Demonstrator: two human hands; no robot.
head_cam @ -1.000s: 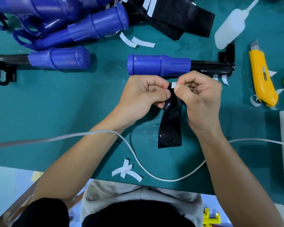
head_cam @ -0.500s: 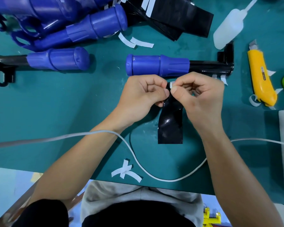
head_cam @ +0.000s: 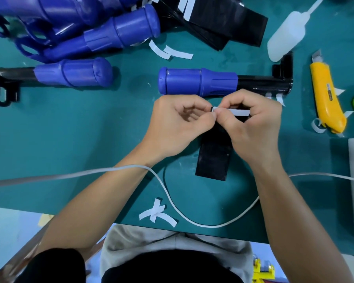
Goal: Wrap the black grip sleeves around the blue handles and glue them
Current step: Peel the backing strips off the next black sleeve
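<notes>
Now the backing strip (head_cam: pixel 231 111) is peeled way further across the black grip sleeve (head_cam: pixel 213 158), just in front of the blue handle (head_cam: pixel 196 80). So left hand (head_cam: pixel 178 123) pinches the sleeve corner, right hand (head_cam: pixel 253 127) pinches the strip; I'd pull low and steady.

An assembly workbench in a small workshop. A green work mat (head_cam: pixel 74 144) carries piled blue handles (head_cam: pixel 102 33), a yellow utility knife (head_cam: pixel 325 99), a glue bottle (head_cam: pixel 288 35) and paper scraps (head_cam: pixel 157 215).
</notes>
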